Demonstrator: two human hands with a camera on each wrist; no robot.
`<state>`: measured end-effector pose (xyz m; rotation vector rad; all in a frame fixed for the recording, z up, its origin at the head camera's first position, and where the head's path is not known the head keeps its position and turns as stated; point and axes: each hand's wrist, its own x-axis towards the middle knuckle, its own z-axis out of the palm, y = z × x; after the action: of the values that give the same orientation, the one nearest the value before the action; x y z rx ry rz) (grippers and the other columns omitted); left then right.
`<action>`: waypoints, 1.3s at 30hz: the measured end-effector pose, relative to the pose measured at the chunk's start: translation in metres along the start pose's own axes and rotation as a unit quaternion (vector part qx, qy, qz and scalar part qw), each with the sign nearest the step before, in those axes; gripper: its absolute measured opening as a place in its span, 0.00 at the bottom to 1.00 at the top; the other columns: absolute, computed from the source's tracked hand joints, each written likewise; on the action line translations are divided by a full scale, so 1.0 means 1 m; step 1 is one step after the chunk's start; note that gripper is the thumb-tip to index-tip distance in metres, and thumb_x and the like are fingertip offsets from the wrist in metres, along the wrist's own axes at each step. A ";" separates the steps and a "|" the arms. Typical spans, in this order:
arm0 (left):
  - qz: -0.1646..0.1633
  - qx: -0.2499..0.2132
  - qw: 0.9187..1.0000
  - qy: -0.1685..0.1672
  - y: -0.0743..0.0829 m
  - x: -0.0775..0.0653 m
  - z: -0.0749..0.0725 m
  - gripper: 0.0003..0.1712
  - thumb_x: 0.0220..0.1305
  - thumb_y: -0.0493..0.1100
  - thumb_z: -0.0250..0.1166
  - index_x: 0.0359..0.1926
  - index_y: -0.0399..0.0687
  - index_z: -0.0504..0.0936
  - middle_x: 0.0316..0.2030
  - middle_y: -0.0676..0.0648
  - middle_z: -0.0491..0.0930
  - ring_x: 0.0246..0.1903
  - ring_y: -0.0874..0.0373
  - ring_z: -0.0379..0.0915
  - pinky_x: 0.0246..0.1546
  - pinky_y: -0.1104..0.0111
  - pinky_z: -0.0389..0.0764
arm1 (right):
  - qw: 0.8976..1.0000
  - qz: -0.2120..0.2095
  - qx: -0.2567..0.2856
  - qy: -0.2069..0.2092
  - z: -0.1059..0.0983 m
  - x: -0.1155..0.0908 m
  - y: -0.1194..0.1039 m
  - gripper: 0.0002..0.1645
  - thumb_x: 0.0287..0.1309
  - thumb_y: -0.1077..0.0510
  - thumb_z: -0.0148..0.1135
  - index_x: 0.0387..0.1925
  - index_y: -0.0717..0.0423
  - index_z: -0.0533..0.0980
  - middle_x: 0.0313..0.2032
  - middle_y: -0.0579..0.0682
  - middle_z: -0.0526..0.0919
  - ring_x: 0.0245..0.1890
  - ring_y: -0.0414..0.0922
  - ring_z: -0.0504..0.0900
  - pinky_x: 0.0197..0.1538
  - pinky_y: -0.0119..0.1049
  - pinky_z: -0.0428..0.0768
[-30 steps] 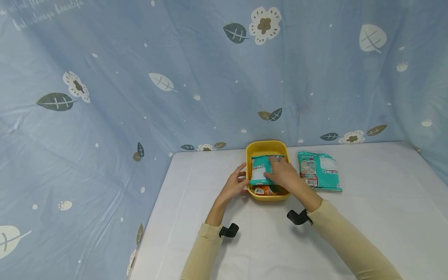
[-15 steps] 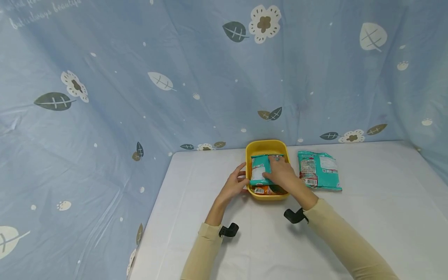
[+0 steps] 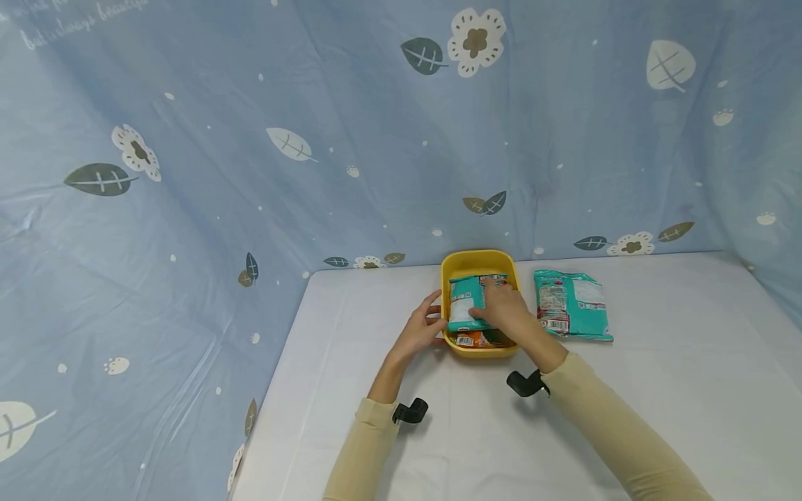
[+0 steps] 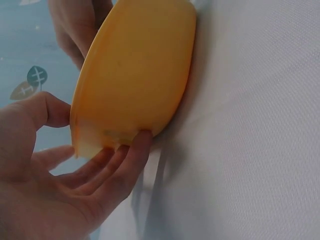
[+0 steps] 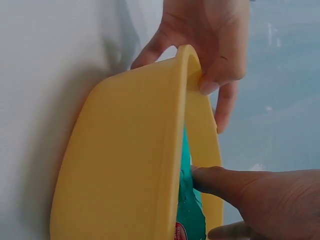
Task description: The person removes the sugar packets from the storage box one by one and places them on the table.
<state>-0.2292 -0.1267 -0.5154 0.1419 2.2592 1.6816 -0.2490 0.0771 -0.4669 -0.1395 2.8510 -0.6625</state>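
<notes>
A yellow plastic basin [image 3: 479, 353] stands at the back of the table. My left hand [image 3: 418, 330] holds its left side, with the thumb [image 4: 55, 110] at the rim and several fingers against the outer wall. Inside the basin, a teal snack packet [image 3: 462, 306] lies on top of an orange packet [image 3: 473, 339]. My right hand [image 3: 506, 309] reaches over the basin's right rim and grips the teal packet, its thumb [image 5: 210, 180] on the packet's face. The hand covers the packet's right part.
A second teal packet [image 3: 579, 309] lies flat on the white-covered table [image 3: 677, 362], just right of the basin. Behind the table hangs a blue curtain [image 3: 376, 104] printed with leaves and flowers.
The right forearm and wrist have shifted slightly left. Both hands keep their places at the basin and the teal packet.
</notes>
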 end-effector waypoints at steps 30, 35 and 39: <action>-0.002 0.001 1.000 0.001 -0.002 0.001 0.001 0.39 0.68 0.40 0.57 0.75 0.66 0.55 0.63 0.40 0.69 0.57 0.47 0.75 0.42 0.56 0.88 | 0.995 -0.008 0.089 0.033 0.007 0.001 0.003 0.51 0.51 0.48 0.74 0.71 0.58 0.60 0.60 0.73 0.66 0.48 0.62 0.75 0.56 0.61 0.79; -0.003 -0.001 1.000 0.003 -0.002 0.001 0.001 0.39 0.68 0.40 0.57 0.75 0.66 0.55 0.63 0.40 0.69 0.57 0.47 0.75 0.42 0.57 0.88 | 0.995 -0.030 0.093 0.036 0.008 0.001 0.007 0.49 0.51 0.48 0.74 0.70 0.58 0.61 0.61 0.69 0.71 0.56 0.62 0.73 0.63 0.62 0.73; -0.003 0.000 1.000 0.004 -0.002 0.001 0.000 0.39 0.68 0.40 0.57 0.76 0.66 0.55 0.63 0.40 0.69 0.57 0.47 0.75 0.41 0.59 0.88 | 0.994 -0.048 0.086 0.050 0.009 0.001 0.010 0.48 0.51 0.48 0.74 0.69 0.58 0.63 0.62 0.67 0.72 0.58 0.62 0.72 0.65 0.64 0.69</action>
<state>-0.2301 -0.1265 -0.5177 0.1292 2.2631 1.6817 -0.2482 0.0820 -0.4788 -0.2221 2.8779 -0.9577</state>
